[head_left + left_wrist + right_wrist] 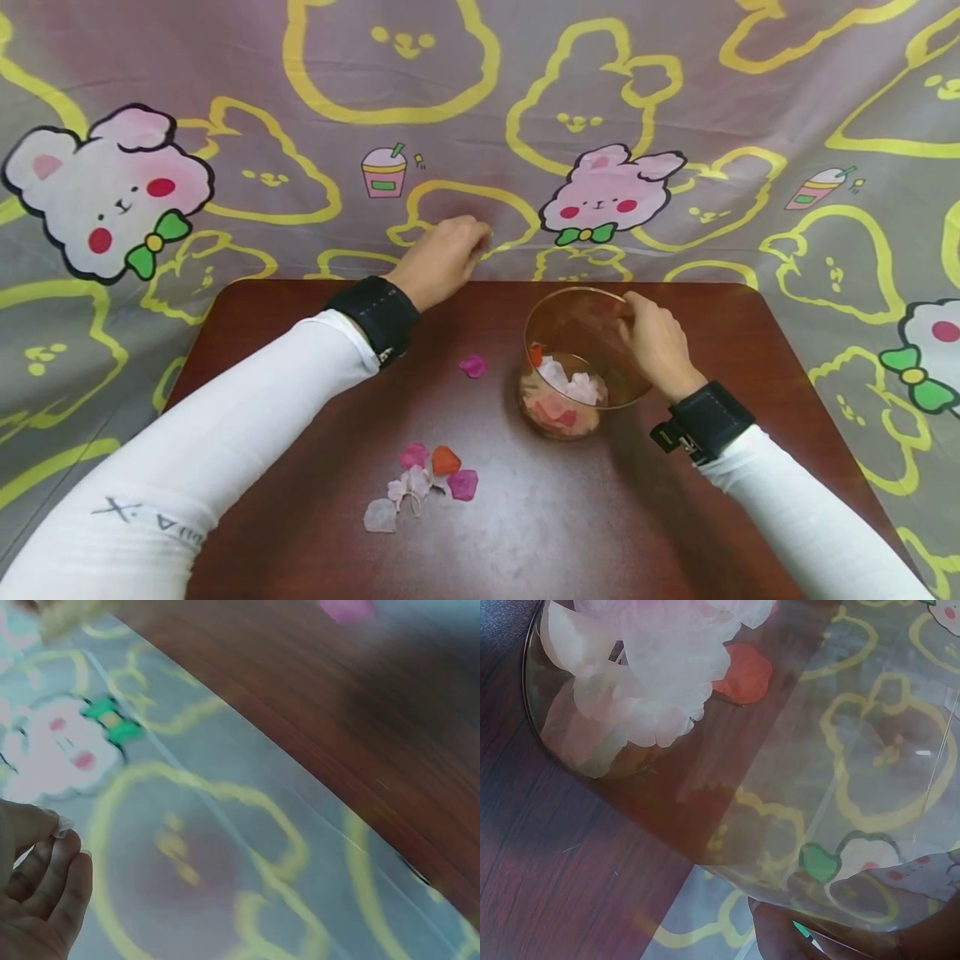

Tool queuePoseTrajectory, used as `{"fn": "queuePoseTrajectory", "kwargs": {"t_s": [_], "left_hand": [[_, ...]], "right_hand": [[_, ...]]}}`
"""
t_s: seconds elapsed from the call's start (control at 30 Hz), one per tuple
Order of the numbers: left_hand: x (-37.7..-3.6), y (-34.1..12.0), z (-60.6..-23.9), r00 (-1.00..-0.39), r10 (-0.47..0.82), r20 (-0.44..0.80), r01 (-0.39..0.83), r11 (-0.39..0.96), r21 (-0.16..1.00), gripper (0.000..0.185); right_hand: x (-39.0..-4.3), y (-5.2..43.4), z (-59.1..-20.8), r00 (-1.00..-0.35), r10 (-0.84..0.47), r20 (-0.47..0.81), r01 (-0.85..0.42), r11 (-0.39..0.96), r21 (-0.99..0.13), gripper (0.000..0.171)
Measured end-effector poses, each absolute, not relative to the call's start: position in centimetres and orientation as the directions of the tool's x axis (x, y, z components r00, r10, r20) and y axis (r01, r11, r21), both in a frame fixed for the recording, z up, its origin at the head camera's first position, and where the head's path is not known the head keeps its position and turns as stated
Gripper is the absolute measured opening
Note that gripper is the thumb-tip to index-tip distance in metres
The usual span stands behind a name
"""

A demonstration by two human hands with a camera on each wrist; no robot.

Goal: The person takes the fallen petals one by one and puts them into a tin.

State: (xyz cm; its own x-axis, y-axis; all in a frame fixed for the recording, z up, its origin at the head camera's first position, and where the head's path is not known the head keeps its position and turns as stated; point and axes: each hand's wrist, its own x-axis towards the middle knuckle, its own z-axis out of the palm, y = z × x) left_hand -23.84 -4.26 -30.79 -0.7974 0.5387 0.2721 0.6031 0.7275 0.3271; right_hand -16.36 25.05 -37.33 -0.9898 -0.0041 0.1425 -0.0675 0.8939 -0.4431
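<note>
My right hand point(660, 346) grips the rim of a clear, wide-mouthed glass vase point(637, 379) on the right half of the table. White, pink and orange-red petals point(656, 671) lie in the bottom of the vase. Up over the table's far edge is my left hand point(442, 258), apart from the vase. In the left wrist view its thumb and forefinger pinch a small whitish petal point(64, 827), mostly hidden by the fingers. A magenta petal point(473, 366) lies alone to the left of the vase.
Nearer the front of the brown table point(300, 467), a loose group holds an orange petal point(446, 461), a magenta petal point(462, 484), a white petal point(380, 516) and small pale blossoms point(416, 481). A patterned curtain point(465, 150) hangs behind the far edge.
</note>
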Motion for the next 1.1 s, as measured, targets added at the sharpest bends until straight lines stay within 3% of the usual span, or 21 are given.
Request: {"fn": "queuePoseTrajectory", "kwargs": {"t_s": [0.23,0.67,0.87,1.1], "left_hand": [[-20.9,0.2,-30.4,-0.692,0.675,0.256,0.72,0.622,0.308,0.008],[-17.7,5.1,-32.2,-0.566,0.824,0.033,0.793,0.532,0.296,0.008],[-17.0,5.9,-32.9,-0.536,0.844,-0.024,0.8,0.517,0.306,0.01],[-16.9,6.0,-33.7,-0.545,0.833,-0.091,0.781,0.545,0.305,0.01]], "right_hand": [[-16.5,24.9,-37.4,-0.989,-0.005,0.148,-0.07,0.897,-0.436,0.016],[-16.2,25.1,-37.5,-0.989,0.008,0.145,-0.057,0.894,-0.444,0.012],[-16.1,25.1,-37.6,-0.989,0.015,0.145,-0.052,0.894,-0.445,0.012],[-16.1,25.0,-37.5,-0.991,0.013,0.136,-0.049,0.893,-0.448,0.011]]}}
